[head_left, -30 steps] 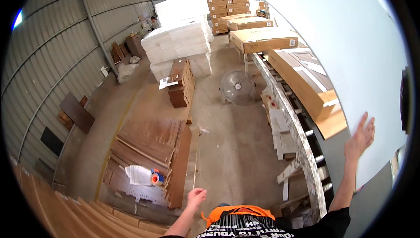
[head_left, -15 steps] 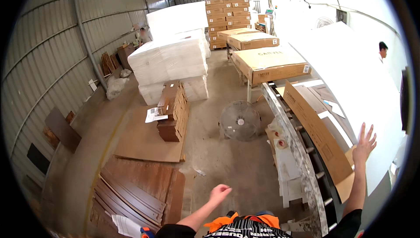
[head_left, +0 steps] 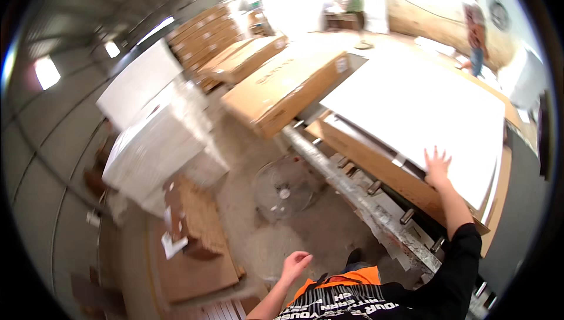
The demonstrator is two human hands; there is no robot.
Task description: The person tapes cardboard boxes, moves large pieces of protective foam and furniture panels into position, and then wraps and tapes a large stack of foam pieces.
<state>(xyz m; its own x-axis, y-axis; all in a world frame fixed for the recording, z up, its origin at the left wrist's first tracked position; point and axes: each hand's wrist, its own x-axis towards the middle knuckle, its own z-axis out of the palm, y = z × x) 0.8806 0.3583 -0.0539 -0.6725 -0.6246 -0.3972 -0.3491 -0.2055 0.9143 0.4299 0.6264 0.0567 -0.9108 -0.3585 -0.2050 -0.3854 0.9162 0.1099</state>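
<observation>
My right hand (head_left: 437, 172) lies with its fingers spread on a large white sheet (head_left: 423, 108), near the edge closest to me. The sheet rests flat over an open cardboard carton (head_left: 376, 174), covering most of what is inside. A strip of dark and white panel edges shows between the sheet and the carton's near wall. The carton sits on a roller conveyor (head_left: 358, 185). Off to the left, in front of my body and away from the conveyor, my left hand (head_left: 296, 265) is loosely curled, with nothing seen in it.
Closed cartons (head_left: 288, 91) stand farther along the conveyor line. A floor fan (head_left: 284, 192) is left of the conveyor. Beyond it are brown boards (head_left: 197, 220) and wrapped white stacks (head_left: 155, 143). Another person (head_left: 474, 26) stands at the far right.
My view has turned right and tilted. The white sheet, raised on a slant before, now lies flat over the carton under my right hand. My left hand remains curled before my body.
</observation>
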